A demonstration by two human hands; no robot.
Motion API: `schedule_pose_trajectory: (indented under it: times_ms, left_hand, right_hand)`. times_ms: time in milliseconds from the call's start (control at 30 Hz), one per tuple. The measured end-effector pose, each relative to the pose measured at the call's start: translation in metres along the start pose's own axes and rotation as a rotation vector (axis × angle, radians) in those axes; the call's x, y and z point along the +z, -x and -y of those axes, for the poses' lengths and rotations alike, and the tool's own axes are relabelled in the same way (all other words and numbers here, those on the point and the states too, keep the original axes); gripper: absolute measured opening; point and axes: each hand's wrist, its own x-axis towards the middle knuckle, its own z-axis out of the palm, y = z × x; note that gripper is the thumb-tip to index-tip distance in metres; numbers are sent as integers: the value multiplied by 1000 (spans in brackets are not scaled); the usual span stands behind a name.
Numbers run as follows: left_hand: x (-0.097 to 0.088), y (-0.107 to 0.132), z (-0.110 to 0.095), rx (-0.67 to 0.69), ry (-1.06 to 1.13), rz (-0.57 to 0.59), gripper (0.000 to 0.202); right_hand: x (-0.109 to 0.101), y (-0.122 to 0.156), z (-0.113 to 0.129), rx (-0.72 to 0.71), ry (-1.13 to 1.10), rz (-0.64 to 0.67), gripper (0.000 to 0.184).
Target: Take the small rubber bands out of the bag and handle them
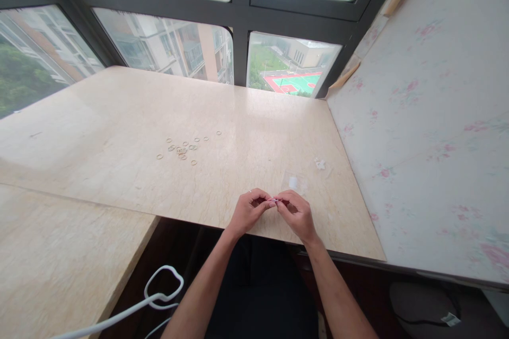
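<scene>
Forearms (207, 280): both come up from the bottom edge of the view and converge at the near edge of the table (119, 111).
White cable (163, 288): loops below the table edge, left of the left forearm, well apart from the hands.
Left hand (248, 211): fingers curled in, with thumb and forefinger closed in a pinch on the left end of the small piece (274, 199).
Right hand (296, 213): the same closed pinch, on the right end of the small piece, knuckles up.
Small piece: thin and pale with a pinkish tint, and too small to tell what it is. It sits between the two sets of fingertips, just above the table's near edge.
Long axis: appears to run left to right, from one pinch to the other.
Nearer hand: neither, since both touch it and the fingertips almost meet.
Loose rings (183, 148): a scatter of small pale rings lies on the table, ahead of the hands and to the left, well apart from them and closer to the left hand.
Clear bag (293, 182): lies flat just beyond the right hand.
White bit (320, 163): lies a little farther on, to the right of the bag.
Flowered wall (429, 132): bounds the table on the right.
</scene>
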Motion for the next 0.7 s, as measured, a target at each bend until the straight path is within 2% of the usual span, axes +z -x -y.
schedule_pose_trajectory:
  times_ms: [233,433,567,700]
  left_hand:
    - [0,0,-3,-27,9,-3,21]
    - [1,-1,-8,-63,37,-16,20]
    - [3,-2,-10,-85,26,-20,20]
    - [8,-10,-15,-99,-26,-44,20]
  right_hand:
    - [0,2,-1,94,-25,-8,5]
    - [1,4,-6,155,-50,-40,9]
    - [0,5,-7,121,-24,-121,10]
    - [-1,6,-7,61,-19,-276,9]
